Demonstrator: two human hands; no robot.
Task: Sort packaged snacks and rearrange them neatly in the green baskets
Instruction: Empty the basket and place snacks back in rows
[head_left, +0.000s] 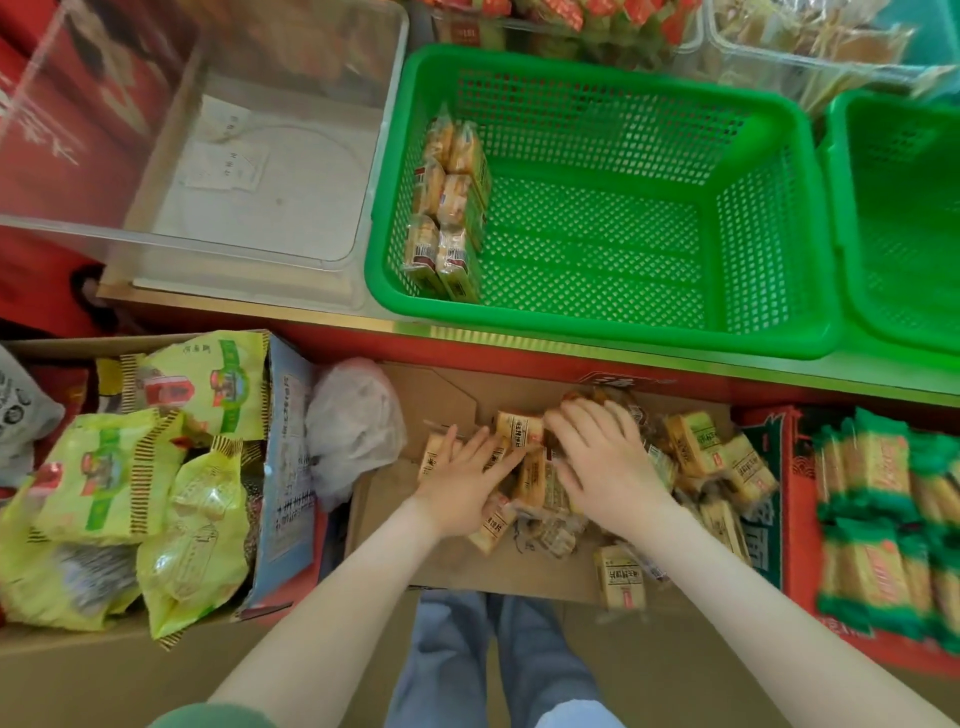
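A green basket (597, 322) stands on the shelf, with several small yellow snack packs (449, 208) lined up on edge along its left wall. Below it, an open cardboard box (415, 395) holds a loose heap of the same snack packs (717, 457). My left hand (462, 483) lies flat on the heap's left side, fingers straight and pointing right. My right hand (597, 462) rests on the heap's middle with fingers spread over the packs. Packs under both palms are partly hidden.
A second green basket (898, 218) sits at the right. A clear plastic bin (249, 156) stands left of the first basket. Yellow-green bags (130, 467) fill a box at the left, and green-edged packs (883, 519) fill a red box at the right. A white plastic bag (353, 421) lies between boxes.
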